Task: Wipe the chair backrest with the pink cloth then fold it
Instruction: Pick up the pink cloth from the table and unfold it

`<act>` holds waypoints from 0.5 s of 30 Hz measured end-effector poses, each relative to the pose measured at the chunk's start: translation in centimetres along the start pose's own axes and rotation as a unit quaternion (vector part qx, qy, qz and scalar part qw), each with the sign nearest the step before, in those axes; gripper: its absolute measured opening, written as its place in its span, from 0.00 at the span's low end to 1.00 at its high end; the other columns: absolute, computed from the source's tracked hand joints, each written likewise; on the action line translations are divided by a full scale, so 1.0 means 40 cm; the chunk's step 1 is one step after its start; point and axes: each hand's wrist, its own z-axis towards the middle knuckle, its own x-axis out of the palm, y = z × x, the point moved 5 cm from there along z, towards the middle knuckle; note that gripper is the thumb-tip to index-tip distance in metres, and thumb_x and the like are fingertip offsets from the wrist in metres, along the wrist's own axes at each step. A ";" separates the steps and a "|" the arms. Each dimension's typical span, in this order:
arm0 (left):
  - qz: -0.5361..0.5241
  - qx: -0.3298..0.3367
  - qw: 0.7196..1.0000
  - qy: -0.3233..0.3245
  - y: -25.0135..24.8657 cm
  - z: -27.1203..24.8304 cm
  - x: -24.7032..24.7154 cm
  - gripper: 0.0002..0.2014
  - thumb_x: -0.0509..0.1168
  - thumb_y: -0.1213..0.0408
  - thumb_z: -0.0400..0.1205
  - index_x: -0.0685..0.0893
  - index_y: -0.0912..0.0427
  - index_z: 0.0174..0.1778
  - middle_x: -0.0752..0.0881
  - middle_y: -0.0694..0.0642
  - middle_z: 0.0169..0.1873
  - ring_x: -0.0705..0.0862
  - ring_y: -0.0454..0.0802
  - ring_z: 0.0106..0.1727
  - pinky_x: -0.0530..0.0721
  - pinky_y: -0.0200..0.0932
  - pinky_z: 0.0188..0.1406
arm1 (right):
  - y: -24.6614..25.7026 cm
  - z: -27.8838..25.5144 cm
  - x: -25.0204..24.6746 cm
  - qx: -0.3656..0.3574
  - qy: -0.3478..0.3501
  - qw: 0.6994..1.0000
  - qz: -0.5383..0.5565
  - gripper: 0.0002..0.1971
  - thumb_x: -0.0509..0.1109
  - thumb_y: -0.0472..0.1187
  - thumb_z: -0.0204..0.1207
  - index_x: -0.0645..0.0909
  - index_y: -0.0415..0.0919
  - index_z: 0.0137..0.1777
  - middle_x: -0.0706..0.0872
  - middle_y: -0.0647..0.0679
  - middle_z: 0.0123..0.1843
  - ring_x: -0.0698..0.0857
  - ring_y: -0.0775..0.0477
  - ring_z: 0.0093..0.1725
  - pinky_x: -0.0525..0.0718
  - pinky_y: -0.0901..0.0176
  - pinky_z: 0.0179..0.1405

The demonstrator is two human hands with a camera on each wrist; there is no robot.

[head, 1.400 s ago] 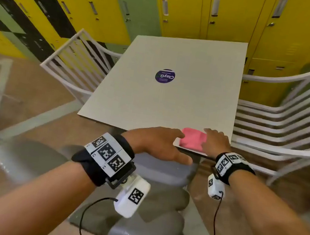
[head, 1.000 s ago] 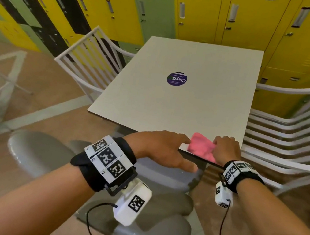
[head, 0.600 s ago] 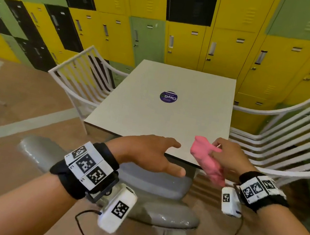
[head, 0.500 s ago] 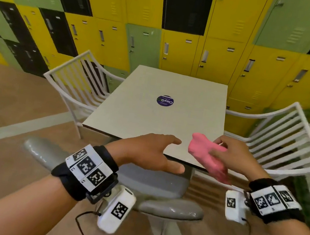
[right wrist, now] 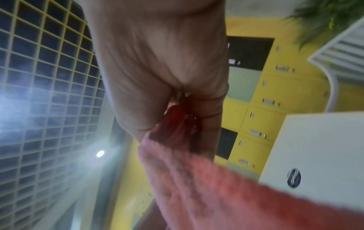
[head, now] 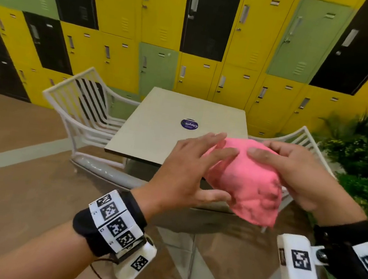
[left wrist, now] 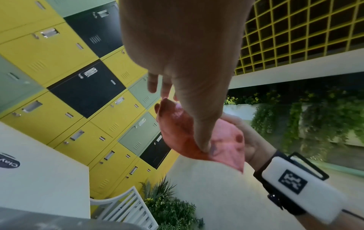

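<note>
The pink cloth hangs bunched in the air in front of me, above the table's near edge. My right hand grips its right side, thumb on top and fingers behind. My left hand reaches in from the left with nearly straight fingers; the fingers lie on the cloth's top left and the thumb touches its lower edge. The left wrist view shows that thumb pressing the cloth. The right wrist view is blurred, with cloth bulging out of the fist. A grey padded chair stands below the table edge.
A square pale table with a round purple sticker stands ahead. White slatted chairs flank it on the left and the right. Yellow, green and black lockers fill the wall behind. Green plants grow at the right.
My right hand picked the cloth off the table's near edge and raised it. My left hand left the table edge and came up against the cloth. The head view tilted upward.
</note>
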 end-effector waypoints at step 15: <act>-0.030 -0.175 0.980 0.092 0.070 -0.269 -0.136 0.13 0.70 0.54 0.81 0.95 0.44 0.58 0.92 0.44 0.37 0.83 0.43 0.34 0.84 0.45 0.35 | -0.073 -0.027 0.321 -0.033 0.280 0.919 -0.274 0.34 0.71 0.82 0.65 0.85 0.66 0.67 0.90 0.67 0.62 0.90 0.66 0.57 0.89 0.57 0.62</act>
